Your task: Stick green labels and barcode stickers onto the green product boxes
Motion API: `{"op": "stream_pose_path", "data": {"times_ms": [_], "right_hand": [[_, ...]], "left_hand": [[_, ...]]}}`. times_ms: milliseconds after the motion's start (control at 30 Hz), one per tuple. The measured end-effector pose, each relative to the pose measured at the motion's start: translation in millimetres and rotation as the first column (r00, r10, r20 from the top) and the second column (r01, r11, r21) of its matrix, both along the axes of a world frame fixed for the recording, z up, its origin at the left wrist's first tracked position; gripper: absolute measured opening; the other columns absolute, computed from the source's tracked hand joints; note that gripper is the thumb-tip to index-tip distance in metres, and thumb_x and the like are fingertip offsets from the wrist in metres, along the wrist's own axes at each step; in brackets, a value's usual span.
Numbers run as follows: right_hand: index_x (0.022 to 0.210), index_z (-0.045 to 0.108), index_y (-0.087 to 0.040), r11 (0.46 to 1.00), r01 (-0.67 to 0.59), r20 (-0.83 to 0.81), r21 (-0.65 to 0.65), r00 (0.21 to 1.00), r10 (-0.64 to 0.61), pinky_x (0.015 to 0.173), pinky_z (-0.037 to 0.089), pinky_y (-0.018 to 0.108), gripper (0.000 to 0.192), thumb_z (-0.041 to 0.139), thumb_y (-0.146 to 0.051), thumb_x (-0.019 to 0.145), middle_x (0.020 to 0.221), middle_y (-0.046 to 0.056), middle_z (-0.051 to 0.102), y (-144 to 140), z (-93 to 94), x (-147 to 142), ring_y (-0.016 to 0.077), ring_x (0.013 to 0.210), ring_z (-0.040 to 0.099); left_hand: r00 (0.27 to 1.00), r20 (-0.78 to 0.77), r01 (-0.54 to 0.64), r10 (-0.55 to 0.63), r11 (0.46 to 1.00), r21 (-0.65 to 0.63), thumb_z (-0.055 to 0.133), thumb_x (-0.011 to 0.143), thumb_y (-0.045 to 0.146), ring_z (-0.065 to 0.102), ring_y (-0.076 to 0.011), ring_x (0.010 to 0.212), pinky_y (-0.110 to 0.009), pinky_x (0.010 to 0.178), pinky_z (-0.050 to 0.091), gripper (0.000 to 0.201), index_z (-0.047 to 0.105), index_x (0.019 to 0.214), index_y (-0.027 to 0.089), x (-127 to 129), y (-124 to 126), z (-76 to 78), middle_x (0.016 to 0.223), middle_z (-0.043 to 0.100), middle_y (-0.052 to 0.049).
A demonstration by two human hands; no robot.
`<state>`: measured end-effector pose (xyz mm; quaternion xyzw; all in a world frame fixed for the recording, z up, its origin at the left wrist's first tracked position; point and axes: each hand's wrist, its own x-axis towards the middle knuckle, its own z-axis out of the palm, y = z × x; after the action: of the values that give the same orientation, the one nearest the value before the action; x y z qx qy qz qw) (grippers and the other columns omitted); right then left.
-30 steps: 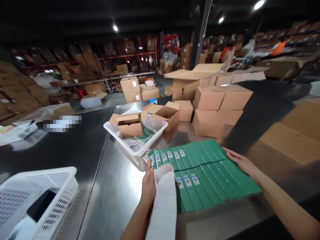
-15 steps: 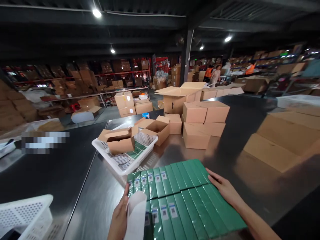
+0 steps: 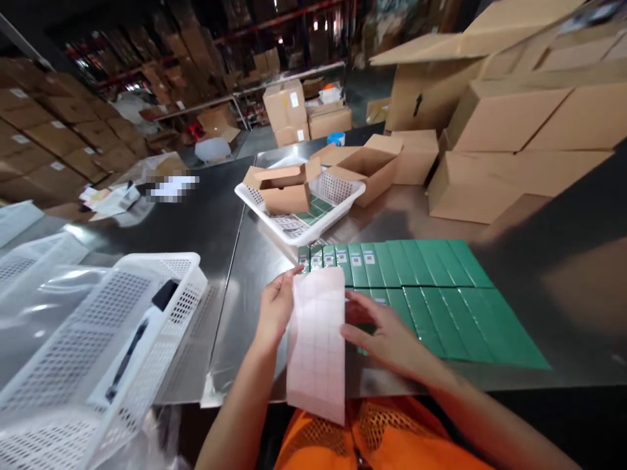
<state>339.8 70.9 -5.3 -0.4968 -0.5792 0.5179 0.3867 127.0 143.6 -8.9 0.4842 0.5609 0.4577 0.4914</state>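
Since half a second earlier, the right hand (image 3: 386,336) had left the far edge of the green boxes (image 3: 421,294) and come to the label strip (image 3: 317,339), fingers spread loosely against its edge. The left hand (image 3: 275,307) pinched the strip's other edge. The boxes lay in rows on the steel table (image 3: 235,261), the white basket (image 3: 304,215) just behind them, cardboard cartons (image 3: 490,156) beyond, and warehouse shelving in the distance.

glossy metal table (image 3: 235,287), perforated plastic basket (image 3: 161,307)

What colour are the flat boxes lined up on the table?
Green boxes, some with small white labels, seen in the head view.
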Motion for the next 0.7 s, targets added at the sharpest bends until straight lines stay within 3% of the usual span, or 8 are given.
{"op": "stream_pose_path", "data": {"times_ms": [100, 200, 333, 433, 500, 567, 633, 700], "right_hand": [[0.112, 0.068, -0.017, 0.998, 0.056, -0.081, -0.02, 0.995, -0.057, 0.074, 0.059, 0.037, 0.044, 0.067, -0.051, 0.085, 0.1, 0.01, 0.075, 9.1, -8.3, -32.1, 0.0257, 0.085, 0.071], [0.114, 0.072, -0.02, 0.98, 0.166, -0.053, 0.107, 0.986, -0.161, 0.075, 0.058, 0.035, 0.036, 0.064, -0.045, 0.09, 0.103, 0.007, 0.076, 15.7, -12.3, -30.3, 0.0247, 0.088, 0.071], [0.11, 0.077, -0.029, 0.915, 0.053, 0.084, 0.4, 0.992, -0.094, 0.082, 0.057, 0.032, 0.024, 0.061, -0.026, 0.092, 0.105, 0.004, 0.076, 11.8, -11.5, -13.2, 0.0202, 0.095, 0.072], [0.105, 0.078, -0.031, 0.85, -0.03, 0.199, 0.525, 0.976, -0.088, 0.085, 0.056, 0.032, 0.023, 0.062, -0.021, 0.091, 0.113, 0.006, 0.073, 6.0, -11.6, -3.1, 0.0191, 0.1, 0.07], [0.105, 0.079, -0.031, 0.864, -0.036, 0.216, 0.502, 0.973, -0.085, 0.09, 0.055, 0.035, 0.025, 0.061, -0.02, 0.091, 0.12, 0.006, 0.07, 3.4, -10.8, 2.0, 0.0199, 0.106, 0.068], [0.107, 0.078, -0.032, 0.907, 0.0, 0.17, 0.421, 0.982, -0.079, 0.095, 0.053, 0.037, 0.032, 0.055, -0.016, 0.092, 0.121, 0.005, 0.07, 1.7, -8.9, 5.4, 0.0196, 0.11, 0.066], [0.108, 0.077, -0.032, 0.954, 0.067, 0.055, 0.291, 0.995, -0.086, 0.093, 0.054, 0.037, 0.035, 0.052, -0.015, 0.091, 0.117, 0.004, 0.071, 0.6, -7.3, 6.1, 0.0193, 0.108, 0.066], [0.108, 0.076, -0.03, 0.981, 0.13, -0.068, 0.147, 0.99, -0.121, 0.087, 0.057, 0.035, 0.028, 0.06, -0.021, 0.087, 0.112, 0.004, 0.072, -0.1, -7.6, 3.6, 0.0199, 0.101, 0.068]], "left_hand": [[0.997, -0.044, 0.067, -0.066, 0.997, 0.024, 0.058, 0.083, 0.068, 0.067, -0.0182, 0.074, -0.026, 0.068, 0.049, 0.057, 0.077, 0.094, 0.016, 1.1, -9.9, 1.8, 0.083, 0.076, -0.006], [0.984, 0.062, 0.171, -0.165, 0.98, -0.103, 0.055, 0.073, 0.082, 0.053, -0.0128, 0.051, -0.023, 0.05, 0.041, 0.069, 0.072, 0.076, 0.015, -3.9, -10.0, 0.6, 0.058, 0.064, -0.002], [0.879, 0.273, 0.462, -0.391, 0.842, -0.279, 0.047, 0.064, 0.093, 0.05, -0.0132, 0.043, -0.025, 0.044, 0.038, 0.085, 0.074, 0.078, 0.014, -8.4, -1.8, 1.8, 0.051, 0.059, -0.003], [0.823, 0.288, 0.557, -0.489, 0.793, -0.248, 0.074, 0.061, 0.074, 0.053, -0.0107, 0.047, -0.021, 0.047, 0.039, 0.063, 0.076, 0.079, 0.014, -7.5, 0.7, 4.5, 0.055, 0.064, -0.002], [0.83, 0.27, 0.547, -0.488, 0.809, -0.215, 0.091, 0.053, 0.048, 0.056, -0.0097, 0.052, -0.02, 0.051, 0.042, 0.043, 0.076, 0.078, 0.015, -5.8, 0.5, 4.1, 0.063, 0.069, -0.001], [0.843, 0.281, 0.517, -0.458, 0.835, -0.188, 0.093, 0.052, 0.031, 0.062, -0.0115, 0.06, -0.021, 0.059, 0.048, 0.034, 0.076, 0.077, 0.017, -4.5, -0.2, 0.7, 0.07, 0.073, -0.001], [0.86, 0.286, 0.477, -0.423, 0.865, -0.156, 0.09, 0.057, 0.027, 0.065, -0.0131, 0.066, -0.023, 0.065, 0.051, 0.027, 0.075, 0.078, 0.018, -4.1, -1.2, -4.7, 0.073, 0.074, -0.001], [0.873, 0.276, 0.449, -0.402, 0.884, -0.131, 0.087, 0.062, 0.025, 0.065, -0.0128, 0.067, -0.022, 0.065, 0.051, 0.022, 0.076, 0.08, 0.018, -5.0, -2.9, -9.9, 0.073, 0.074, -0.001]]}}
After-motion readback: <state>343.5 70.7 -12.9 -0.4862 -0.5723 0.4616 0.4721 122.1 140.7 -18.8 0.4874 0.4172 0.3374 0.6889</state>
